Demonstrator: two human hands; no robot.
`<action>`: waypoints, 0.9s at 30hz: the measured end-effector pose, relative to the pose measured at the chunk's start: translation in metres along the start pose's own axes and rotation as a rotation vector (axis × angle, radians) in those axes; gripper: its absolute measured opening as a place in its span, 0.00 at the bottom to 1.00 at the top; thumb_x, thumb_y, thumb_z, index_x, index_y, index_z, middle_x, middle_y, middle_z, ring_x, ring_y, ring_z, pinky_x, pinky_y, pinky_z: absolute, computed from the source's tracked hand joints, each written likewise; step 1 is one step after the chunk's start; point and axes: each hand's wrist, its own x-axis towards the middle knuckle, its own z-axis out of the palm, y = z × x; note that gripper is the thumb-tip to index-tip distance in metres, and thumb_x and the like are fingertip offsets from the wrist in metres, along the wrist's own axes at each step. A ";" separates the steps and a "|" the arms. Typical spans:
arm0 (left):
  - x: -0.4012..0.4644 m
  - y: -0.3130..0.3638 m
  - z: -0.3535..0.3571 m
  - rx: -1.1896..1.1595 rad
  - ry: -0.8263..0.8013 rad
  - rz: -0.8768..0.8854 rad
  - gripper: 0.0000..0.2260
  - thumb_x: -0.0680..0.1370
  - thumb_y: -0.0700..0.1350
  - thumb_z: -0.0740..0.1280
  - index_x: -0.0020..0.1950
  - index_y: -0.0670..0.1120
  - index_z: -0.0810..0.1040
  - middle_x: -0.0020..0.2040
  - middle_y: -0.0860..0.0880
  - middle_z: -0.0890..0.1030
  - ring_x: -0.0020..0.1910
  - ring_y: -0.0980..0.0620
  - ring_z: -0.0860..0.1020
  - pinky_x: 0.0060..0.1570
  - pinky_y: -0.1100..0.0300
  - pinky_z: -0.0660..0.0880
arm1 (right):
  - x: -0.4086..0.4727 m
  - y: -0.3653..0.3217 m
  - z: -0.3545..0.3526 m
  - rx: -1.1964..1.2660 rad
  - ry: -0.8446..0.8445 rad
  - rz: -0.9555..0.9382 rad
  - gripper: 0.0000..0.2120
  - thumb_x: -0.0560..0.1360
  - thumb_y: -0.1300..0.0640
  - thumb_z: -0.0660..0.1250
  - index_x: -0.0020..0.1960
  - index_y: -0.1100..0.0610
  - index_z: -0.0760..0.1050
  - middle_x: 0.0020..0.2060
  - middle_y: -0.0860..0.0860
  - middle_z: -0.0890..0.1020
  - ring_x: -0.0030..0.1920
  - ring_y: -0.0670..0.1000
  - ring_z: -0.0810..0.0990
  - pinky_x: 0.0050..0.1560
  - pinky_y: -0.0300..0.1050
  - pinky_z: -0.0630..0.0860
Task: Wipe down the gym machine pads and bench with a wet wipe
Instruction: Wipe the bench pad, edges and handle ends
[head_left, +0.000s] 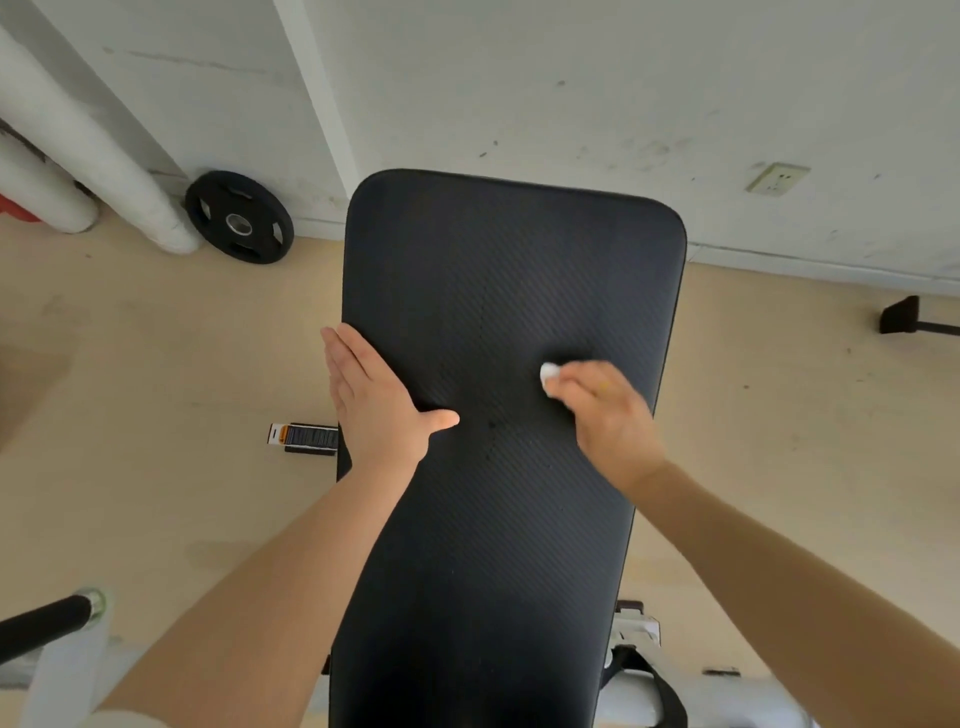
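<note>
The right hand (608, 415) is pinching the small balled wet wipe (548, 375) in closed fingers on the bench pad (514, 260), the left hand (379, 400) is lying flat with open fingers holding nothing, so stripes are probably being missed.

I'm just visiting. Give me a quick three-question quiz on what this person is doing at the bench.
1. True or false: the right hand presses a white wipe on the black bench pad.
2. What does the left hand do: (a) lie flat on the pad's edge, (b) lift the weight plate?
3. What leans against the wall?

Key: 1 true; 2 a; 3 the weight plate.
</note>
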 end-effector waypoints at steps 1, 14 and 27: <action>-0.002 0.001 -0.001 -0.004 -0.004 -0.003 0.60 0.62 0.54 0.77 0.73 0.38 0.34 0.76 0.39 0.37 0.75 0.41 0.41 0.73 0.54 0.42 | -0.010 -0.004 0.000 0.008 -0.054 -0.016 0.11 0.68 0.69 0.65 0.49 0.65 0.80 0.42 0.57 0.83 0.46 0.51 0.71 0.39 0.45 0.80; -0.056 0.032 0.041 -0.022 -0.080 -0.086 0.59 0.65 0.61 0.73 0.73 0.39 0.31 0.75 0.39 0.34 0.75 0.41 0.38 0.72 0.51 0.41 | 0.097 0.041 -0.056 -0.105 0.149 0.180 0.11 0.76 0.65 0.55 0.46 0.67 0.76 0.45 0.61 0.76 0.48 0.61 0.74 0.49 0.52 0.71; -0.049 0.054 0.045 0.017 -0.089 -0.225 0.61 0.63 0.57 0.76 0.72 0.36 0.32 0.74 0.37 0.34 0.75 0.39 0.38 0.73 0.51 0.43 | 0.064 0.054 -0.068 0.063 0.122 0.212 0.10 0.75 0.68 0.59 0.48 0.66 0.78 0.47 0.63 0.77 0.49 0.60 0.75 0.48 0.44 0.69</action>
